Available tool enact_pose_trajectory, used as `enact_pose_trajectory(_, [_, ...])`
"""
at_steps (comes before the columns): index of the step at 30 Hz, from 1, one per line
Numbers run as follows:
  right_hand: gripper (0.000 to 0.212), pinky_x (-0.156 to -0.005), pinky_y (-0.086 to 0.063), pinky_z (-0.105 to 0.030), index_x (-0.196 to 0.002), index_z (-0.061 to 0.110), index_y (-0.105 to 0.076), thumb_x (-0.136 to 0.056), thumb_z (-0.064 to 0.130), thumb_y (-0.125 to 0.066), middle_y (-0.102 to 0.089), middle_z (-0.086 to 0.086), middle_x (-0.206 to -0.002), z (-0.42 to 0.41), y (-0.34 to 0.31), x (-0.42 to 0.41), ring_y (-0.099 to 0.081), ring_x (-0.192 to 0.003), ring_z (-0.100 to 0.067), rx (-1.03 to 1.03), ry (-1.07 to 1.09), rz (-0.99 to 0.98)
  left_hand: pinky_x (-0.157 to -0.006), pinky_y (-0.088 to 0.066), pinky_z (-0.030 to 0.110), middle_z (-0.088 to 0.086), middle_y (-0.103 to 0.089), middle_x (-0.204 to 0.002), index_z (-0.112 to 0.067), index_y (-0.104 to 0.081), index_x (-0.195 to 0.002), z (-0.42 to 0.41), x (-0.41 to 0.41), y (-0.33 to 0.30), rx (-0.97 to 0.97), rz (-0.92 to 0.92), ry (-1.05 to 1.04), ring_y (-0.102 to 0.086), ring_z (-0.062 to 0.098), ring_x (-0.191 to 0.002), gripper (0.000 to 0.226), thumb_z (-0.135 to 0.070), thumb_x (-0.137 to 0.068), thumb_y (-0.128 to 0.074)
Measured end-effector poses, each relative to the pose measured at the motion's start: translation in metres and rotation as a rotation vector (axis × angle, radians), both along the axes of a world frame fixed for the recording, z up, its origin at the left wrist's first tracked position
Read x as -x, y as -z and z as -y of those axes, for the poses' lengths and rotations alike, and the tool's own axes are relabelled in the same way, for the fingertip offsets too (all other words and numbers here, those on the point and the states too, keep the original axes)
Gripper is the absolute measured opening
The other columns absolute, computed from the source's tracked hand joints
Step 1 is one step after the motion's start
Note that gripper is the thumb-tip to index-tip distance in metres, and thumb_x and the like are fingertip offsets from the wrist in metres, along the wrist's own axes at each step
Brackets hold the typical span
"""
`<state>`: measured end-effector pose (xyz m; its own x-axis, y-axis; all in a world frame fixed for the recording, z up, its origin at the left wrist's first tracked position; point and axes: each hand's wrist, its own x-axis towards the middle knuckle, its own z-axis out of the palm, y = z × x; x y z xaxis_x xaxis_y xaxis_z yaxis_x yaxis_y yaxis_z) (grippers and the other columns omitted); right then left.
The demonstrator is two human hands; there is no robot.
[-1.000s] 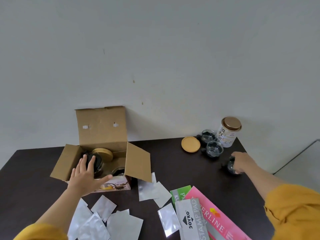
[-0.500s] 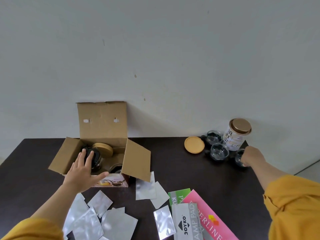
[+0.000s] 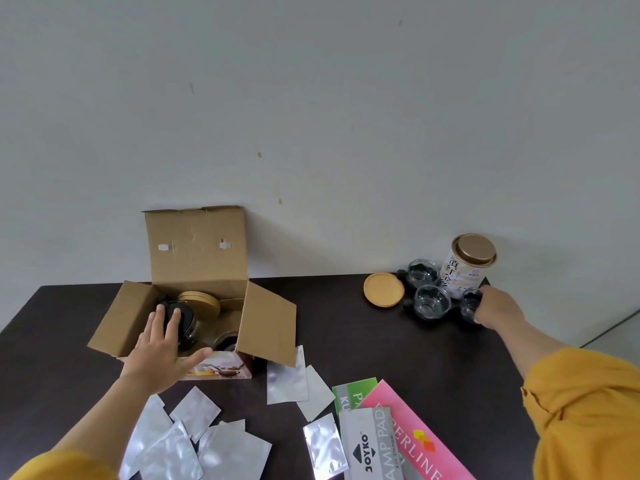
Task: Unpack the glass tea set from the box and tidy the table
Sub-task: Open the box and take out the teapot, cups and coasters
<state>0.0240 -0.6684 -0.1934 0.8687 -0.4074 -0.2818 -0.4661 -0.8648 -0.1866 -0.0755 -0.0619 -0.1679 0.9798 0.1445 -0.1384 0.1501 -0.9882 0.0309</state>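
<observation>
An open cardboard box (image 3: pixel 194 251) stands at the back left of the dark table (image 3: pixel 398 344). Inside it I see a dark glass teapot (image 3: pixel 188 323), a round wooden lid (image 3: pixel 202 301) and another glass piece (image 3: pixel 227 341). My left hand (image 3: pixel 161 351) lies over the box's front edge, fingers straight and spread, touching the teapot. At the back right, two glass cups (image 3: pixel 420 271) (image 3: pixel 433 301) stand by a wooden coaster (image 3: pixel 383 289). My right hand (image 3: pixel 497 306) grips a third glass cup (image 3: pixel 470 303) set beside them.
A white tin with a bronze lid (image 3: pixel 467 265) stands against the wall behind the cups. Several silver foil pouches (image 3: pixel 194 441) litter the near table. A grey stamp pad box (image 3: pixel 370 445), a pink box (image 3: pixel 415 434) and a green box (image 3: pixel 353 393) lie at the front.
My right hand has carried the third cup back and left, up against the other two cups. My left hand has stayed on the box and teapot.
</observation>
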Motion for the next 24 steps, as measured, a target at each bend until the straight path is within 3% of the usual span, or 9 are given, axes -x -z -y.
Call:
enact_pose_trajectory(4, [0.066,-0.085,-0.052,-0.040,-0.127,0.012,-0.049,-0.066,0.017,-0.075,-0.059,-0.012,-0.118,-0.002,0.000,0.003,-0.057,-0.109,-0.033,-0.013,-0.019,0.011,-0.115,-0.020,0.049,0.018,-0.005,-0.158,-0.009,-0.012,-0.151,0.002,0.001,-0.001,-0.011,0.006,0.002,-0.004,0.035,-0.146,0.140,-0.099,-0.045,0.005])
enact_pose_trajectory(8, [0.053,-0.085,-0.051,-0.043,-0.119,0.011,-0.051,-0.071,0.016,-0.072,-0.059,-0.014,-0.116,-0.022,-0.011,0.010,-0.056,-0.109,-0.035,-0.009,-0.031,0.053,-0.114,-0.022,0.050,0.017,-0.007,-0.158,-0.010,-0.014,-0.151,0.002,0.000,-0.001,-0.018,0.008,0.003,-0.007,0.036,-0.146,0.139,-0.099,-0.046,0.005])
enact_pose_trajectory(13, [0.052,-0.086,-0.050,-0.043,-0.125,0.010,-0.054,-0.074,0.001,-0.062,-0.055,-0.015,-0.123,-0.088,-0.035,0.027,-0.051,-0.115,-0.035,-0.130,0.027,0.376,-0.115,-0.021,0.049,0.017,-0.007,-0.158,-0.011,-0.015,-0.151,0.000,0.001,0.000,-0.039,0.006,0.013,-0.007,0.036,-0.146,0.138,-0.098,-0.047,0.009])
enact_pose_trajectory(19, [0.039,-0.097,-0.039,-0.032,-0.114,0.008,-0.061,-0.076,0.004,-0.065,-0.058,-0.011,-0.117,-0.215,-0.063,0.055,-0.052,-0.113,-0.027,-0.385,-0.219,0.567,-0.117,-0.015,0.047,0.018,0.001,-0.158,-0.012,-0.007,-0.152,-0.001,0.002,-0.002,-0.018,-0.010,0.025,-0.001,0.034,-0.146,0.141,-0.098,-0.042,0.013])
enact_pose_trajectory(24, [0.038,-0.090,-0.042,-0.021,-0.122,0.013,-0.058,-0.085,0.011,-0.065,-0.057,-0.002,-0.122,-0.324,-0.085,0.075,-0.058,-0.109,-0.014,-0.589,-0.447,0.499,-0.118,-0.009,0.045,0.018,0.010,-0.158,-0.013,0.004,-0.151,0.000,0.004,-0.009,0.005,-0.039,0.032,0.007,0.033,-0.146,0.147,-0.098,-0.033,0.019])
